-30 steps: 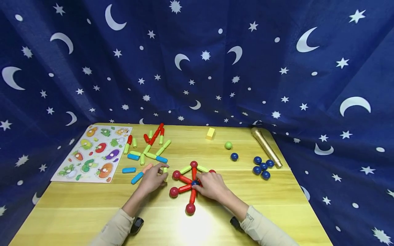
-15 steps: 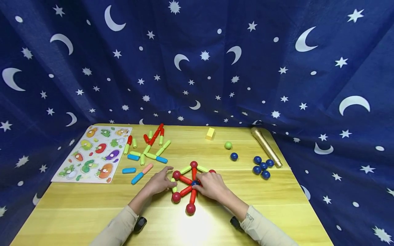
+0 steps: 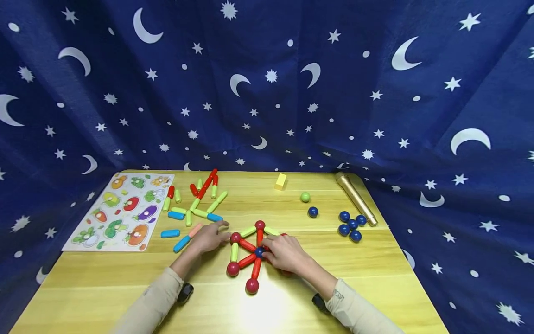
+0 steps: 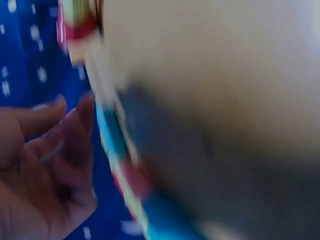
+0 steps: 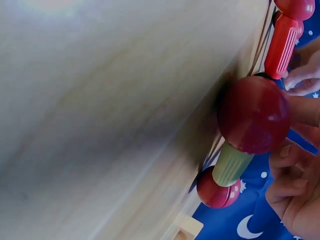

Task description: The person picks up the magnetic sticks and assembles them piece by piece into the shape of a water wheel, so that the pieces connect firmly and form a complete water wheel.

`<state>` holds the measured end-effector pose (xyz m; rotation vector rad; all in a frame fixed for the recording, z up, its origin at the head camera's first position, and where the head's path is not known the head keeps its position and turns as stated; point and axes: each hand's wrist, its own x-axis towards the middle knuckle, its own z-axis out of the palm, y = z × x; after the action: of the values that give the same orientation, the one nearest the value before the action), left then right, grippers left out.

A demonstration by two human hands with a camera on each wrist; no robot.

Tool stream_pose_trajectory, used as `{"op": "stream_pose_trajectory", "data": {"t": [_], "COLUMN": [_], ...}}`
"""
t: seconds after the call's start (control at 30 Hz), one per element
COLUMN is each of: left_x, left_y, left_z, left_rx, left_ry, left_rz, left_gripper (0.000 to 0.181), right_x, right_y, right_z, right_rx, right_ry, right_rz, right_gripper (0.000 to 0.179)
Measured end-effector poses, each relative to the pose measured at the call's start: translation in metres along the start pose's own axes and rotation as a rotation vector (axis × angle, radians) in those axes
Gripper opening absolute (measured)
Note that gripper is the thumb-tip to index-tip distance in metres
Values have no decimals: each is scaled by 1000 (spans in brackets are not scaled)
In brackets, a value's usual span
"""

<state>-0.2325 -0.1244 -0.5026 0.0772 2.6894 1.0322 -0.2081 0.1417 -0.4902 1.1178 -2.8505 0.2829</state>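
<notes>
A wheel-shaped build of magnetic rods and balls lies mid-table. Red rods [image 3: 247,260] fan out from a blue ball [image 3: 258,252] to dark red balls [image 3: 252,286]. A light green rod [image 3: 234,252] bridges two of the balls on the left. My right hand [image 3: 289,253] holds the hub, thumb and finger at the blue ball, and covers the build's right part. Close in the right wrist view are a red ball [image 5: 254,115] and a green rod [image 5: 232,164]. My left hand [image 3: 208,237] is left of the build, fingers loosely bent around nothing; its wrist view is blurred.
Loose green, red and blue rods [image 3: 170,233] lie at the left beside a vegetable picture sheet [image 3: 143,211]. Several blue balls [image 3: 352,224], a green ball [image 3: 305,197], a yellow block [image 3: 281,181] and a gold microphone-shaped tube [image 3: 356,198] lie toward the back and right.
My left hand brought a green rod to the build's left side, let go of it between two red balls, then moved away to the left. The right hand stays at the hub.
</notes>
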Motion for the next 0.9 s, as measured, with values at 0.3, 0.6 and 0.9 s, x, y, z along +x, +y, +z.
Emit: {"op": "stream_pose_trajectory", "data": {"t": [0.3, 0.6, 0.9], "left_x": [27, 33, 33], "left_y": [-55, -51, -53], "left_z": [-88, -63, -60], "left_rx": [386, 394, 398], "left_ry": [212, 214, 235], "left_rz": [-113, -215, -226], "left_gripper": [22, 43, 38], "right_x": [-1, 1, 2], "right_y": [-3, -5, -7], "right_z": [0, 0, 3], "right_rx": [0, -11, 5], "right_ry": [-40, -39, 3], "right_rz": [30, 44, 49], "right_gripper": [21, 23, 20]}}
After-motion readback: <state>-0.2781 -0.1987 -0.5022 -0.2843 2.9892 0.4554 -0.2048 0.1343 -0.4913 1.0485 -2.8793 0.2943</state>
